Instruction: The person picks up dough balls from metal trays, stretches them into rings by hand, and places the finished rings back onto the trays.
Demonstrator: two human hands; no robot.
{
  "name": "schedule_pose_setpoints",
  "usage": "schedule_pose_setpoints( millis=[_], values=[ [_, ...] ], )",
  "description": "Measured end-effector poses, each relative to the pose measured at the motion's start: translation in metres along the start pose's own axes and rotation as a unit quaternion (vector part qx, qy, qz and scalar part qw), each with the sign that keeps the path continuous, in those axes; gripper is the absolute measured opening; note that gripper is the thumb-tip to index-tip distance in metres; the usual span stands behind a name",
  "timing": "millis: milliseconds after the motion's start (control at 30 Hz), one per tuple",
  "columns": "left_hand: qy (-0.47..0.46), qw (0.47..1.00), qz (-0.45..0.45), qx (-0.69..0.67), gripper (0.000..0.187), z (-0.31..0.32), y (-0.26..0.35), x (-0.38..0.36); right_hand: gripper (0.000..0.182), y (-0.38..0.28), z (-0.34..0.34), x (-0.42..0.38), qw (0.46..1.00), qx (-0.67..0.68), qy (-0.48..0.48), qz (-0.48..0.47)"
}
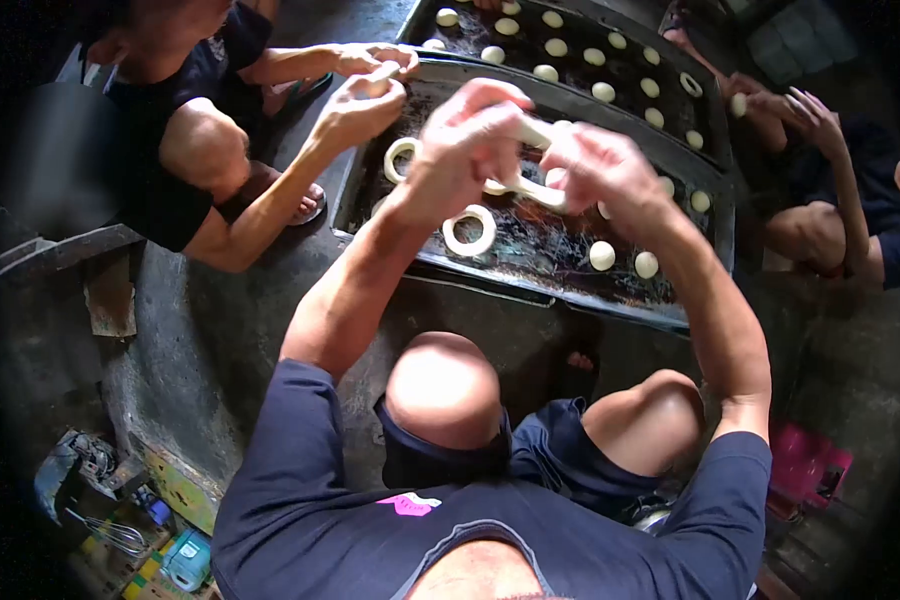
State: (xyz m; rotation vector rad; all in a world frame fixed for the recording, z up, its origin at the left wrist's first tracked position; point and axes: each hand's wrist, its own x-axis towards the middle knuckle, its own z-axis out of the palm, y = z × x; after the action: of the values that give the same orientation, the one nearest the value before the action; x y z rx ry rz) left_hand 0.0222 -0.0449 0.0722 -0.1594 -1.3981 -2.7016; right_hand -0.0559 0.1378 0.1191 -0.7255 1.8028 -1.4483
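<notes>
Between my two hands a pale dough ring point(540, 192) is stretched sideways above the near tray. My left hand point(473, 135) is closed around its left end, and my right hand point(605, 170) grips the right end. Both hands are slightly blurred. Below them lies a dark, oily baking tray point(530, 270). A finished-looking dough ring point(469, 231) rests on it near my left wrist, with another dough ring point(401, 160) farther left, partly hidden. Round dough balls point(602, 256) sit on the tray's right side.
Behind is a second tray point(570, 70) with several dough balls and a dough ring point(690, 84). At left, a co-worker's hands point(365, 95) hold dough; at right, another person's hands point(800, 112) work near a dough ball. A whisk point(110, 532) and tools lie lower left.
</notes>
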Motion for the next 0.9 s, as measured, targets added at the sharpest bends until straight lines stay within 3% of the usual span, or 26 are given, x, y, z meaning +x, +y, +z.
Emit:
schedule_pose_setpoints(
  millis=[67, 100, 133, 200, 233, 267, 333, 367, 400, 467, 500, 533, 600, 700, 733, 800, 900],
  values=[
    [-0.087, 0.984, -0.093, 0.12, 0.024, 0.027, -0.022, -0.004, 0.024, -0.009, -0.037, -0.008, 0.987, 0.086, 0.077, -0.115],
    [-0.124, 0.981, -0.107, 0.1, 0.026, 0.033, -0.036, -0.001, 0.024, 0.002, -0.052, -0.014, 0.978, 0.154, 0.026, -0.14],
    [-0.11, 0.967, -0.142, 0.181, 0.023, 0.04, -0.013, 0.004, 0.027, 0.011, -0.04, -0.026, 0.975, 0.174, 0.103, -0.094],
    [-0.026, 0.988, 0.0, 0.151, 0.021, 0.025, -0.014, 0.02, 0.027, 0.043, -0.048, -0.045, 0.998, 0.065, -0.006, 0.017],
    [-0.024, 0.998, -0.033, 0.04, 0.021, 0.038, -0.002, 0.012, 0.027, 0.048, -0.042, -0.051, 0.995, 0.092, -0.006, 0.047],
    [-0.068, 0.996, -0.03, 0.041, 0.022, 0.029, -0.015, 0.013, 0.023, 0.051, -0.059, -0.052, 0.995, 0.093, 0.021, -0.019],
    [-0.065, 0.961, -0.113, 0.245, 0.024, 0.05, -0.028, -0.004, 0.021, 0.041, -0.082, -0.048, 0.966, 0.212, 0.064, -0.136],
    [-0.118, 0.955, -0.131, 0.236, 0.028, 0.064, -0.036, -0.013, 0.018, 0.039, -0.084, -0.047, 0.958, 0.248, 0.024, -0.14],
    [-0.115, 0.952, -0.209, 0.194, 0.03, 0.063, -0.048, -0.019, 0.016, 0.053, -0.07, -0.045, 0.963, 0.229, 0.084, -0.118],
    [0.027, 0.949, -0.184, 0.256, 0.028, 0.038, -0.046, -0.022, 0.015, 0.091, -0.072, -0.044, 0.963, 0.27, -0.014, -0.009],
    [0.092, 0.958, -0.156, 0.224, 0.026, 0.026, -0.049, -0.02, 0.015, 0.103, -0.075, -0.048, 0.955, 0.296, 0.004, -0.007],
    [0.046, 0.965, -0.173, 0.19, 0.023, 0.02, -0.041, -0.022, 0.013, 0.112, -0.075, -0.053, 0.958, 0.285, 0.021, 0.02],
    [0.126, 0.948, -0.234, 0.174, 0.02, 0.05, -0.054, -0.029, 0.012, 0.14, -0.064, -0.056, 0.939, 0.342, -0.015, 0.025],
    [0.137, 0.92, -0.302, 0.208, 0.017, 0.032, -0.11, -0.036, 0.02, 0.166, -0.054, -0.047, 0.951, 0.295, 0.061, 0.068],
    [0.168, 0.928, -0.304, 0.137, 0.016, 0.018, -0.136, -0.039, 0.023, 0.179, -0.052, -0.041, 0.955, 0.277, 0.077, 0.075],
    [0.26, 0.901, -0.325, 0.122, 0.015, 0.016, -0.156, -0.04, 0.03, 0.201, -0.047, -0.038, 0.973, 0.193, 0.031, 0.121],
    [0.311, 0.891, -0.295, 0.149, 0.015, -0.003, -0.18, -0.04, 0.035, 0.215, -0.025, -0.033, 0.956, 0.2, 0.058, 0.208]
  ],
)
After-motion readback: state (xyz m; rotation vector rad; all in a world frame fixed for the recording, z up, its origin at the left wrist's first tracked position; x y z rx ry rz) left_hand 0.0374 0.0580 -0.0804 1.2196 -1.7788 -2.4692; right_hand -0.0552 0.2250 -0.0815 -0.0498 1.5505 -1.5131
